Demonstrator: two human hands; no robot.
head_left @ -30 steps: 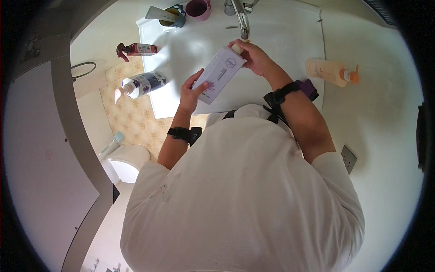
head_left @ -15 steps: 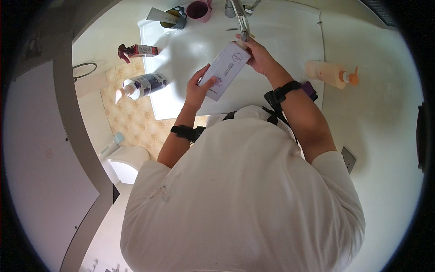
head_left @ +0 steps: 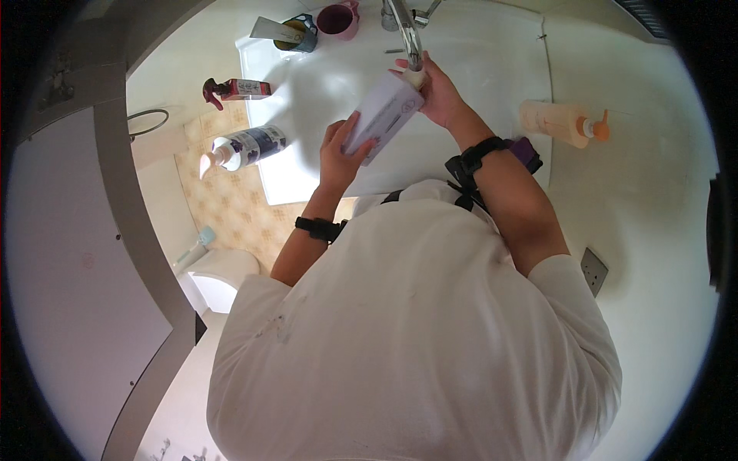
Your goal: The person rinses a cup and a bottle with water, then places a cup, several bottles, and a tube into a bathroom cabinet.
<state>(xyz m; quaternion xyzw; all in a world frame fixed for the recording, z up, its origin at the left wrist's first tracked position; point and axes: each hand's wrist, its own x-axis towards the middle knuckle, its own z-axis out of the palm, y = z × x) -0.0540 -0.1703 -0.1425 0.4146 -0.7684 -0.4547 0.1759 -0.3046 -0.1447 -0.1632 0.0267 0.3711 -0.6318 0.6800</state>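
Note:
A pale lavender oblong carton (head_left: 382,117) is held at a slant over the white sink. My left hand (head_left: 343,156) is wrapped round its lower end, with the thumb on the top face. Around the upper end, just under the faucet spout, is my right hand (head_left: 442,96), its fingers closed. A small whitish piece (head_left: 415,78) shows between those fingers and the carton's end; I cannot tell whether it is a flap or something inside. The right fingertips are partly hidden behind the spout and carton.
The chrome faucet (head_left: 407,34) arches over the white sink (head_left: 492,61). Along the left edge are a red spray bottle (head_left: 250,89) and a white pump bottle (head_left: 257,144). A pink mug (head_left: 336,21) and a dark cup (head_left: 301,36) holding a tube stand behind; an orange pump bottle (head_left: 555,121) is at right.
The carton has tilted and rolled, so its printed top face is seen at a sharper angle. My left hand has shifted slightly right, and more of the whitish piece shows.

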